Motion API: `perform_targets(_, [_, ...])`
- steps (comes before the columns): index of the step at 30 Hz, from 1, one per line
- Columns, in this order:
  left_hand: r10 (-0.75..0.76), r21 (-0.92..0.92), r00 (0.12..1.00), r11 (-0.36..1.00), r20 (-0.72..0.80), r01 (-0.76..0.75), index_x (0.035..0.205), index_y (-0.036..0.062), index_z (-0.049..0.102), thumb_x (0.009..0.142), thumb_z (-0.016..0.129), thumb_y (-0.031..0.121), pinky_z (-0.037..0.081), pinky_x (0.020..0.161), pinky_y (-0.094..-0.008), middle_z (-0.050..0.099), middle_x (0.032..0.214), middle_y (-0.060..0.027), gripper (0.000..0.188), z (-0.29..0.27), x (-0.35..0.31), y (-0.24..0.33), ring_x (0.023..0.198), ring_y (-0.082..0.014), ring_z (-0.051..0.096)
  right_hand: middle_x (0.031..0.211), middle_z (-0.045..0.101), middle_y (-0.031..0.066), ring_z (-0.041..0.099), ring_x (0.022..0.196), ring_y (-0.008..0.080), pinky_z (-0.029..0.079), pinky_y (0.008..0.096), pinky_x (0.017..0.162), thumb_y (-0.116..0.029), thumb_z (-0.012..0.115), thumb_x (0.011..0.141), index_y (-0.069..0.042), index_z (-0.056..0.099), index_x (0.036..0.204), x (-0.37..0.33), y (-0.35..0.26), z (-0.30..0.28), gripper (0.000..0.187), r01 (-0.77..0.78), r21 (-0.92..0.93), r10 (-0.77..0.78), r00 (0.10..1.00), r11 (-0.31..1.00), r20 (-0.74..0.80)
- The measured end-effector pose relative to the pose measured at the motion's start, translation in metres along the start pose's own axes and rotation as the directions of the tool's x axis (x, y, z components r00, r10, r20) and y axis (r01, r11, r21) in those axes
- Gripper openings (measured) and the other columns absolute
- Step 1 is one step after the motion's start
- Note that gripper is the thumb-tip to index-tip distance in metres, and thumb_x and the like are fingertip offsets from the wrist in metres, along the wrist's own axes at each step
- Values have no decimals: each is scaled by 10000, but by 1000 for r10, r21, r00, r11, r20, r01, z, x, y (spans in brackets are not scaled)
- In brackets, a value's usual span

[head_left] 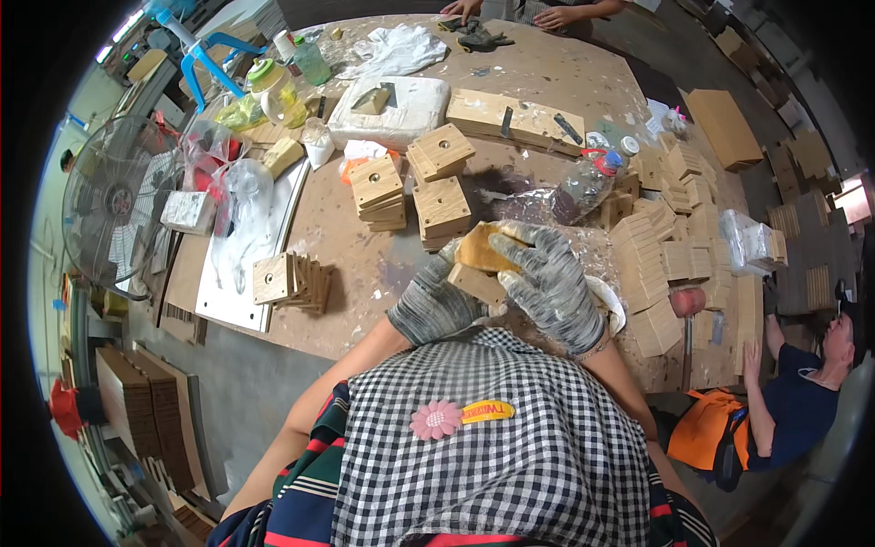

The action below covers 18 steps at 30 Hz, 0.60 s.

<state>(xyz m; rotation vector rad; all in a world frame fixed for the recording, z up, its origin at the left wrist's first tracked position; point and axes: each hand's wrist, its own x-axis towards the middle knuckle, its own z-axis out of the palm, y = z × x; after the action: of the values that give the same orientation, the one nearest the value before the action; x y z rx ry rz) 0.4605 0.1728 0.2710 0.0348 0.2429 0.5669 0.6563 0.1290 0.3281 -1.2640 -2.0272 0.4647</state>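
Both of my hands wear grey striped knit gloves and meet at the near edge of the table. My left hand (436,299) is closed round a small light wooden block (477,284). Against the block's upper side lies a mustard-yellow piece (488,248), cloth or sandpaper, I cannot tell which. My right hand (552,284) has its fingers bent over that yellow piece, pressing it to the block. Just beyond my hands stand stacks of square wooden blocks with holes (442,208), (378,190). Another leaning stack of blocks (290,281) is at the left.
Piles of wooden pieces (643,273) cover the table's right side, with a clear bottle (586,185) and a red-headed mallet (687,305). A fan (118,201) stands left. A white block (390,111) and long wooden bars (515,120) lie farther back. Other people are at the far edge and right.
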Motion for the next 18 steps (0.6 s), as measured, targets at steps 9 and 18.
perform_targets(9, [-58, 79, 996, 995, -74, 64, 1300, 25, 413, 878, 587, 432, 470, 967, -428, 532, 1208, -183, 612, -3, 2, 5, 1107, -291, 543, 1261, 496, 141, 482, 1148, 306, 375, 423, 1005, -193, 593, 851, -71, 558, 1242, -14, -10, 12, 411, 175, -71, -163, 975, 982, 151])
perform_targets(18, [-46, 49, 996, 998, -75, 50, 1329, 72, 413, 835, 651, 383, 489, 942, -431, 527, 1235, -168, 630, -4, 0, 2, 1117, -292, 540, 1248, 499, 118, 445, 1179, 258, 344, 350, 1043, -152, 606, 858, -61, 565, 1241, -3, 3, -13, 396, -64, -47, 62, 997, 997, -43])
